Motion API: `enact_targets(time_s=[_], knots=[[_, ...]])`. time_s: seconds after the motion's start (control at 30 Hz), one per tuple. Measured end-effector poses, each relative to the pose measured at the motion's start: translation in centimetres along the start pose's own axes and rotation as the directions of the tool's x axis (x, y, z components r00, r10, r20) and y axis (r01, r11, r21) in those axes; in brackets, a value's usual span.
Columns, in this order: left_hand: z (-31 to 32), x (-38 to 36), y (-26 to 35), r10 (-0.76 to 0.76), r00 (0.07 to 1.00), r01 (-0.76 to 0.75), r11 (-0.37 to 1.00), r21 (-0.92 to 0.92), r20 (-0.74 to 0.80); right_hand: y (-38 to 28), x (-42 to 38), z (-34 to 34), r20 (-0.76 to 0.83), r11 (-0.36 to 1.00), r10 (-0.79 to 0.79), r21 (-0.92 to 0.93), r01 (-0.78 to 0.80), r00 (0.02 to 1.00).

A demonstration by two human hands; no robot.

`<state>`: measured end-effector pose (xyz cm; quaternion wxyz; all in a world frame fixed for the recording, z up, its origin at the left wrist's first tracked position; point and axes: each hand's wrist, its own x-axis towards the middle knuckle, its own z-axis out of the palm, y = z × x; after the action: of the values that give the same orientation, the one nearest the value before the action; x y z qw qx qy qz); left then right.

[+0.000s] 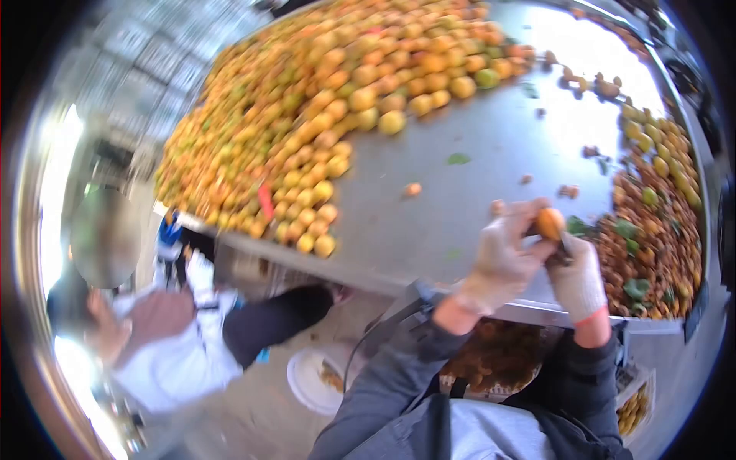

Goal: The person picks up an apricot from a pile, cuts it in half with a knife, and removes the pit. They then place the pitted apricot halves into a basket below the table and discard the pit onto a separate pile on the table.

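hands [537, 264]: 2 gloved | held fruit [550, 223]: 1 | fruit heap [322, 100]: uncountable | tables [475, 169]: 1 | other people [169, 337]: 1

Small orange fruit [550, 223], round and smooth, sits held up between two gloved hands just above the tabletop edge

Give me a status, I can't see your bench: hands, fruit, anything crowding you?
Left hand gloved, grip shut on orange fruit. Right hand gloved, working at the fruit's underside. Peel heap close on the right, fruit pile far left, table bare between.
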<state>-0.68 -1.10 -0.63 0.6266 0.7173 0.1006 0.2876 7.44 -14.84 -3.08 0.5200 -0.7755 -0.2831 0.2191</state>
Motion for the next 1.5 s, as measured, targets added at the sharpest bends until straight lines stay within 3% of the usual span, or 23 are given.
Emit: enact_targets(time_s=[0.03, 0.1, 0.17, 0.2, 0.37, 0.5, 0.57, 0.63, 0.7, 0.73, 0.77, 0.83, 0.87, 0.9, 0.93, 1.0, 1.03, 1.07, 1.17, 1.23, 1.3, 1.37, 1.5], knots=[[-0.1, 0.1, 0.2, 0.087, 0.994, -0.090, 0.994, 0.061, 0.060, -0.4, 0.0, -0.3, 0.047, 0.984, 0.111, -0.148, -0.103, 0.993], [0.6, -0.3, -0.4, 0.145, 0.989, -0.142, 0.973, 0.184, -0.001, 0.8, 0.5, -0.2, 0.021, 0.975, 0.058, -0.218, -0.052, 0.998], [0.9, -0.2, -1.0, -0.206, 0.978, 0.208, 0.919, -0.335, 0.042, 0.1, 0.6, 0.9, -0.050, 0.982, 0.016, -0.187, -0.025, 0.999], [0.4, 0.1, -0.7, -0.224, 0.970, 0.242, 0.890, -0.387, 0.092, -0.3, 0.6, 1.3, -0.137, 0.988, -0.020, -0.153, -0.002, 0.990], [-0.1, 0.0, 0.6, -0.177, 0.979, 0.198, 0.939, -0.280, 0.100, -1.2, -0.2, 1.2, -0.091, 0.984, -0.032, -0.179, 0.015, 0.995], [-0.6, 0.1, 0.4, -0.277, 0.958, 0.286, 0.941, -0.181, 0.078, -0.4, 0.0, 1.8, -0.127, 0.948, -0.236, -0.247, 0.200, 0.963], [-1.1, 0.3, 0.4, -0.267, 0.960, 0.277, 0.946, -0.167, 0.081, -2.1, 0.3, 1.0, 0.099, 0.975, 0.170, -0.158, -0.153, 0.980], [-1.3, 0.4, 0.2, -0.203, 0.970, 0.219, 0.967, -0.128, 0.133, -1.9, 0.3, 1.6, 0.110, 0.993, 0.029, -0.116, -0.016, 0.993], [-1.6, 0.5, 0.3, -0.234, 0.959, 0.271, 0.924, -0.270, 0.162, -1.8, 0.1, 2.2, 0.020, 0.956, 0.152, 0.251, -0.153, 0.988], [-1.8, 0.5, 0.5, -0.260, 0.944, 0.323, 0.854, -0.408, 0.202, -2.9, 0.1, 0.3, 0.193, 0.971, 0.221, 0.046, -0.234, 0.956], [-2.2, 0.4, 0.6, -0.259, 0.943, 0.324, 0.854, -0.407, 0.207, -3.1, 0.1, 0.2, 0.188, 0.971, 0.222, 0.048, -0.234, 0.957], [-3.0, 0.7, 0.6, -0.181, 0.978, 0.102, 0.850, -0.517, -0.104, -3.5, -0.2, -1.3, 0.131, 0.970, 0.229, 0.056, -0.238, 0.965], [-3.4, 0.8, 0.8, -0.242, 0.968, 0.184, 0.865, -0.466, -0.065, -0.9, 0.3, -1.9, 0.103, 0.992, 0.081, 0.088, -0.090, 0.991], [-3.5, 0.8, 0.7, -0.295, 0.956, 0.267, 0.867, -0.422, -0.001, -2.1, -0.1, -1.8, -0.050, 0.945, 0.176, 0.288, -0.154, 0.983], [-2.8, 0.4, 0.3, -0.253, 0.967, 0.250, 0.954, -0.166, 0.000, -6.1, 0.0, -1.1, -0.116, 0.847, 0.347, 0.464, -0.258, 0.931], [-1.4, -0.2, 0.2, -0.105, 0.994, 0.095, 0.975, 0.200, 0.040, -7.7, 0.3, -2.1, -0.038, 0.930, 0.299, 0.234, -0.282, 0.954], [-0.8, -0.2, 0.2, -0.020, 0.998, 0.000, 0.954, 0.301, 0.062, -7.1, 0.5, -1.6, -0.075, 0.935, 0.235, 0.290, -0.204, 0.969], [-0.3, -0.2, 0.3, -0.015, 0.994, -0.015, 0.964, 0.264, 0.112, -6.2, 0.7, -0.8, -0.155, 0.969, 0.107, 0.237, -0.068, 0.982], [0.3, -0.5, 0.9, 0.014, 0.993, -0.047, 0.960, 0.277, 0.118, -5.7, 0.9, -1.8, 0.019, 0.928, 0.222, 0.302, -0.217, 0.975], [0.6, -0.7, 1.3, -0.360, 0.923, 0.384, 0.876, -0.291, 0.134, -6.3, 0.8, -2.4, 0.017, 0.913, 0.248, 0.331, -0.239, 0.969], [0.2, -0.2, 1.9, -0.446, 0.881, 0.472, 0.819, -0.327, 0.156, -7.1, 0.7, -3.3, 0.024, 0.896, 0.266, 0.363, -0.256, 0.964], [-0.5, 0.4, 1.9, -0.528, 0.830, 0.556, 0.751, -0.357, 0.181, -8.1, 0.9, -4.3, 0.149, 0.794, 0.439, 0.398, -0.460, 0.886], [-1.8, 0.4, 0.5, -0.533, 0.800, 0.537, 0.432, -0.724, 0.275, -5.7, 1.3, -3.6, 0.124, 0.628, 0.359, 0.701, -0.338, 0.925]])
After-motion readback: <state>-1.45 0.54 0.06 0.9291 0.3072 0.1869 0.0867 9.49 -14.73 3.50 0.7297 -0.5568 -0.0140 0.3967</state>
